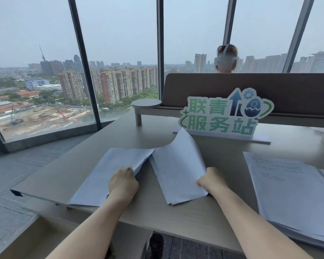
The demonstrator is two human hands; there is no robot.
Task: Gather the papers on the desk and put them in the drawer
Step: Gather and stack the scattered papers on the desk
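From the head view, a sign [225, 114] is standing at twelve o'clock on the desk [176, 217], its green characters reading 联青 above 服务站, with a blue arrow, a gear and an egg drawn beside them. At three o'clock a thick stack [292, 195] is lying flat, its top sheet carrying a few lines of print too small to read; its long side is running from six toward twelve, leaning slightly left.

The left hand [123, 181] is curling closed over the near right corner of the left sheaf [108, 174], fingers tucked under the lifted pages. That sheaf is lying at ten o'clock, its long axis tilting from seven toward one, its near end reaching the desk edge. The right hand [211, 179] is pinching the right edge of the middle sheaf [178, 169], thumb on top. That sheaf's far corner is rising off the desk toward the sign, its length running from six toward twelve. The two sheaves are meeting between the hands. A person [226, 58] wearing a headset is sitting beyond the partition [251, 86].
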